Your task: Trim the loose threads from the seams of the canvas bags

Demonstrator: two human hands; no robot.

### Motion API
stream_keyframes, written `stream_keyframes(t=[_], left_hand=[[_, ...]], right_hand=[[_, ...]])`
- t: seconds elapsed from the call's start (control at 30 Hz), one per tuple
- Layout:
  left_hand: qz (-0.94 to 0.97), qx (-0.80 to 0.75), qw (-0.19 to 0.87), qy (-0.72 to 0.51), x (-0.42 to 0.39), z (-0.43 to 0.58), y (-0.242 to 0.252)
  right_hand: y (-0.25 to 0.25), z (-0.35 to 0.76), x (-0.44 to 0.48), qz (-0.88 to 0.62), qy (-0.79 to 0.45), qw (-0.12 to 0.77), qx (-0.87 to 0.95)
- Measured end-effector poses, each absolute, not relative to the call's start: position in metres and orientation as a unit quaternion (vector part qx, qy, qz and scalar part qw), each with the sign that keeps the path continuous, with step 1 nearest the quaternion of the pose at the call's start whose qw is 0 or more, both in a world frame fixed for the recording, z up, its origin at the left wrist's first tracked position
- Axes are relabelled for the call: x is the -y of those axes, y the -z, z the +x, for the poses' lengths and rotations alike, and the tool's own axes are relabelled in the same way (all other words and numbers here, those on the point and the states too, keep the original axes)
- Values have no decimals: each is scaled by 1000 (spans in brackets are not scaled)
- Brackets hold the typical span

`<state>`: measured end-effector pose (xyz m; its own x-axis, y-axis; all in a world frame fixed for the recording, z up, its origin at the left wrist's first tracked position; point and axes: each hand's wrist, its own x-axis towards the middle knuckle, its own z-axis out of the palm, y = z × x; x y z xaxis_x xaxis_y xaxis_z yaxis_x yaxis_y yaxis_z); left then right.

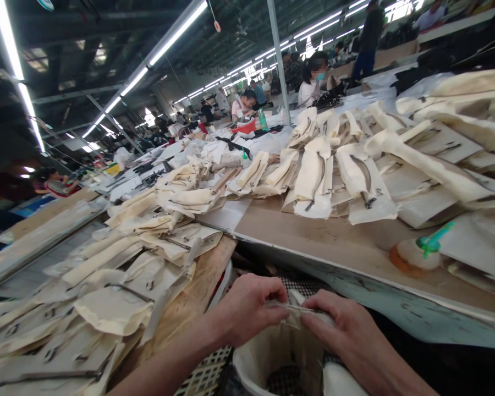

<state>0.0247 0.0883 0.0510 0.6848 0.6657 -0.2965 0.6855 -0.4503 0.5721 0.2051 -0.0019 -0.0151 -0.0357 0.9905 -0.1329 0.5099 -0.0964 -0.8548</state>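
A: Where's the bag (pixel 307 349)?
B: Lower centre of frame, mouth open upward. Left hand (pixel 253 308) and right hand (pixel 344 316) both have a narrow thumb-and-finger pinch on its upper edge.
A: Progress?
B: One in work, not set down; I'd call it mid-step. More bags lie in the left heap (pixel 111 311) and, upper right, the right heap (pixel 317 173). Done or waiting? Can't tell.
A: Blind spots?
B: Fingers cover the pinched spot, so edge or loose strip, unclear. Bag's underside is cut off at bottom. Crate (pixel 202 374), lower centre, mostly hidden. Both heaps run out of frame. Co-worker (pixel 308 91), upper right: hands unreadable.
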Motion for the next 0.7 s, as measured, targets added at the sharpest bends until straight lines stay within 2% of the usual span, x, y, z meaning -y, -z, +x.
stream_keyframes(t=[0.5, 0.7], left_hand=[[722, -461, 514, -43, -94, 26, -30], [753, -435, 493, -27, -98, 25, -33]], right_hand=[[19, 210, 1, -584, -399, 306, 637], [15, 208, -2, -565, -395, 319, 651]])
